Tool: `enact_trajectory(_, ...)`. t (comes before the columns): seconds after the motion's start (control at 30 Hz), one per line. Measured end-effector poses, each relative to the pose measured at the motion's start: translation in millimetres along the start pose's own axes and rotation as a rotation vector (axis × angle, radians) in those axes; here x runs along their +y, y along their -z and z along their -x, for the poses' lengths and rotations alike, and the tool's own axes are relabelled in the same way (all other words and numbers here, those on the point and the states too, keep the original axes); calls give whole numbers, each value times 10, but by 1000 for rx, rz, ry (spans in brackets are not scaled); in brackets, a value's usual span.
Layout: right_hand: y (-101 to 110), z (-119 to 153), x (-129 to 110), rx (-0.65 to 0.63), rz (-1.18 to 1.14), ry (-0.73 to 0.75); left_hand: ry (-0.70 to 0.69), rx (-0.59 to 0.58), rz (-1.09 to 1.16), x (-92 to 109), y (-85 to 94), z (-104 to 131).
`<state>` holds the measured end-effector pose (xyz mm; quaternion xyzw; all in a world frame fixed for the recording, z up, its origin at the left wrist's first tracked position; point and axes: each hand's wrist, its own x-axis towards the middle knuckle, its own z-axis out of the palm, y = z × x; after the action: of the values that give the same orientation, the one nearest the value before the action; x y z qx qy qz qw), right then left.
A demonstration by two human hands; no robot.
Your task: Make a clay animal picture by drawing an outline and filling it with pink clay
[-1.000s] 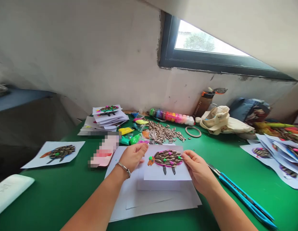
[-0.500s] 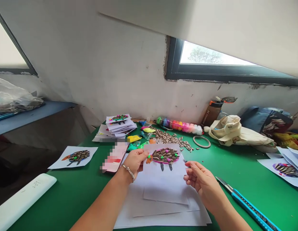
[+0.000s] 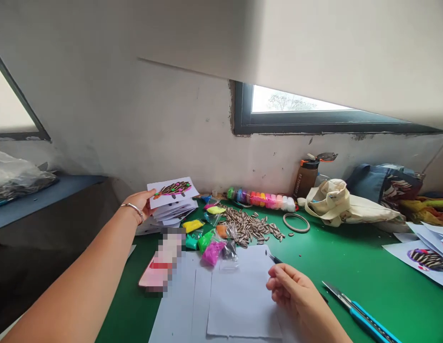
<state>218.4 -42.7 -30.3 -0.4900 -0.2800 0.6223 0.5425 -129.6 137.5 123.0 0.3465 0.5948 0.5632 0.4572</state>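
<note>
My left hand point(image 3: 143, 202) reaches to the back left, closed on the edge of a white card point(image 3: 187, 193) that bears an animal picture made of sunflower seeds with pink and green dots. The card sits over a stack of white cards point(image 3: 175, 212); whether it touches them I cannot tell. My right hand point(image 3: 289, 286) is closed round a slim dark pointed tool point(image 3: 276, 259), its kind unclear. The tool's tip is over the right edge of blank white sheets point(image 3: 243, 295) in front of me.
Sunflower seeds point(image 3: 248, 225) lie in a heap behind bags of coloured clay point(image 3: 212, 252). A pink phone point(image 3: 152, 276) is left of the sheets, a blue utility knife point(image 3: 364, 317) to the right. Behind are a metal ring point(image 3: 296, 230), a brown bottle point(image 3: 307, 178) and a cream cloth bag point(image 3: 350, 205).
My left hand has carried the seed-picture card from above the sheets to the stack at the back left. My right hand, with the tool, has stayed near the sheets' right side.
</note>
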Motion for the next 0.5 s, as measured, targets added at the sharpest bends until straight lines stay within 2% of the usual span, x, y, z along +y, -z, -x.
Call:
enact_trajectory(0.13,16,-75,75,-47,13,-3,-19,-30,-104,79,91,-300)
enact_trajectory(0.27,36,-106,90,-60,84,-10,-34,-19,-223,48,132,-504)
enact_trajectory(0.4,49,-114,89,-43,108,-10,-44,10,-375,-22,158,-564)
enact_trajectory(0.5,50,-113,89,-55,125,1,-133,26,-522,-28,203,-537)
